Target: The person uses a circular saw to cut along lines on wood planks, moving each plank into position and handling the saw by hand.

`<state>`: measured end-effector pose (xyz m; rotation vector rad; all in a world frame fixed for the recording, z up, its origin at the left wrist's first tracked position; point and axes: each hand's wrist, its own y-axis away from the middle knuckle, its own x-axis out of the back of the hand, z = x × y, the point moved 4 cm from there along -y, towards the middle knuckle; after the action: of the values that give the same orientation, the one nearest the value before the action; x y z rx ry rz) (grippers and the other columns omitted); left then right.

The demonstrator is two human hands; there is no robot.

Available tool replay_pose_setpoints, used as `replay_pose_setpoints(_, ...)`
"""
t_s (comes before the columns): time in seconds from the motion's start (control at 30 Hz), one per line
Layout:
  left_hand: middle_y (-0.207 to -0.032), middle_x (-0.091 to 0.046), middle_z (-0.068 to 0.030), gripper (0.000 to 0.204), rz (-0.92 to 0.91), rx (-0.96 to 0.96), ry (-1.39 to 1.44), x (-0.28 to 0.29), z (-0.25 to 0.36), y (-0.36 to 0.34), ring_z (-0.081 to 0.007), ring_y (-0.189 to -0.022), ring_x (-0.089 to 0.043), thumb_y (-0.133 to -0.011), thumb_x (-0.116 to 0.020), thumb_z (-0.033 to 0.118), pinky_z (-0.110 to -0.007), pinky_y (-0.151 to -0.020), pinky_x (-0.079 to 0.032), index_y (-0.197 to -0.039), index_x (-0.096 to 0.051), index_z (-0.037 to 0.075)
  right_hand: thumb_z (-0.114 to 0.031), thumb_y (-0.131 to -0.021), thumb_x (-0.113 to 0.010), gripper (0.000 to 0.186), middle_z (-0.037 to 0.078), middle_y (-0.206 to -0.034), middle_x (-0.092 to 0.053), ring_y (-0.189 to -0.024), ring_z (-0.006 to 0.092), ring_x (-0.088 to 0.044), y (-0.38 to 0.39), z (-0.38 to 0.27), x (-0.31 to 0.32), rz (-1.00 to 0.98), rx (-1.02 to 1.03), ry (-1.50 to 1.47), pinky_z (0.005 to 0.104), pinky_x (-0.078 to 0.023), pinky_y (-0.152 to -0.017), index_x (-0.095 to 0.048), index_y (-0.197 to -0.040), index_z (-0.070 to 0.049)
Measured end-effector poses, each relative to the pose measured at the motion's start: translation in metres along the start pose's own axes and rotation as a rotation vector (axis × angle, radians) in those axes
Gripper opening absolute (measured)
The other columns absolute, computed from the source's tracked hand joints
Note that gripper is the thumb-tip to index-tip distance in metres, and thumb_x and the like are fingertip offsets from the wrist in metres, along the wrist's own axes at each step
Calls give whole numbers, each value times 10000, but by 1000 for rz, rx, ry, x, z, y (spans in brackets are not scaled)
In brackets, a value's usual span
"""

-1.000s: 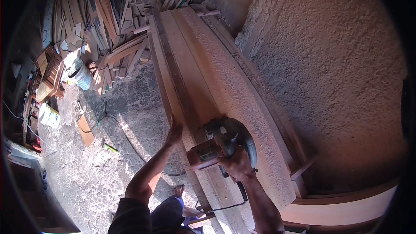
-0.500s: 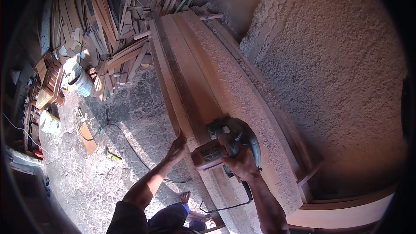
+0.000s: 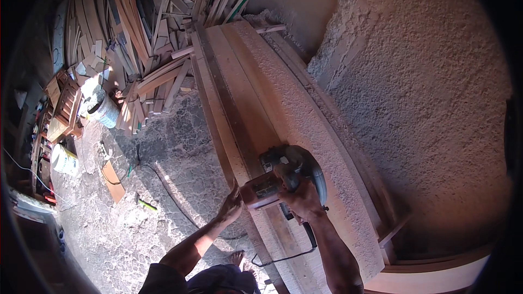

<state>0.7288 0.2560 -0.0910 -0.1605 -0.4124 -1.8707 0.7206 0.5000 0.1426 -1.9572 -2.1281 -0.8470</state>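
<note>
My right hand [image 3: 303, 200] is closed round the handle of a circular saw [image 3: 267, 189] with a dark blade guard, which sits on a long wooden board [image 3: 256, 128]. Close to the rear end of the saw's motor is my left hand [image 3: 232, 208], at the board's left edge. One of its fingers stretches up along the edge; the others are partly hidden. Behind the saw a black power cord [image 3: 289, 260] loops over the board. Pale sawdust [image 3: 305, 103] coats the right side of the board.
A broad heap of sawdust [image 3: 425, 92] lies to the right. Wood offcuts [image 3: 131, 38] are piled far left, near two buckets [image 3: 103, 110]. On the floor lie a green-handled tool [image 3: 147, 204], a flat wood piece [image 3: 113, 181] and a cable [image 3: 169, 191]. Curved wood [image 3: 430, 277] is at lower right.
The view has shifted slightly. The saw, with my right hand on it, has moved a little farther along the board. My left hand has come back toward me, closer to the motor.
</note>
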Motion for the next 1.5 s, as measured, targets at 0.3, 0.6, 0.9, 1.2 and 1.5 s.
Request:
replay_pose_setpoints(0.3, -1352, -657, -217, 473, 109, -15, 104, 0, 35, 8, -339, -1296, -605, -1100, -506, 308, -428, -1053, -487, -1510, -461, 75, -252, -815, -727, 552, 239, -1086, -748, -1082, 342, -730, -33, 4, -4, 48, 66, -29, 426, -569, -916, -647, -1309, -19)
replay_pose_setpoints(0.6, -1551, -512, -197, 641, 239, 2, 76, 37, 45, -41, -296, -1381, -538, -1115, -383, 487, -434, -1096, -456, -1636, -301, 122, -282, -824, -737, 562, 234, -1087, -748, -1067, 359, -732, -34, -8, -3, -17, -47, -1, 434, -569, -914, -640, -1313, -23)
replay_pose_setpoints(0.9, -1132, -507, -57, 638, 286, 198, 215, 113, 15, -150, -169, -983, -462, -1129, -385, 394, -340, -862, -435, -1673, -175, 134, -272, -786, -796, 571, 239, -1116, -742, -1103, 387, -714, -35, -8, -10, -28, -60, -4, 454, -558, -963, -640, -1274, -20)
replay_pose_setpoints(1.2, -1543, -484, -174, 638, 279, 104, 152, 102, 32, -149, -194, -1379, -466, -1142, -353, 396, -334, -1122, -392, -1675, -148, 113, -201, -761, -819, 522, 165, -958, -741, -873, 272, -731, -67, -22, -9, 81, 95, 71, 411, -579, -799, -643, -1195, 30)
replay_pose_setpoints(1.5, -1541, -498, -254, 603, 251, 110, 107, 105, 61, -142, -274, -1377, -530, -1116, -381, 230, -352, -1113, -406, -1646, -181, 24, -173, -762, -811, 466, 106, -908, -709, -847, 205, -701, -113, -37, -16, 45, -46, 4, 377, -574, -754, -654, -1160, 13)
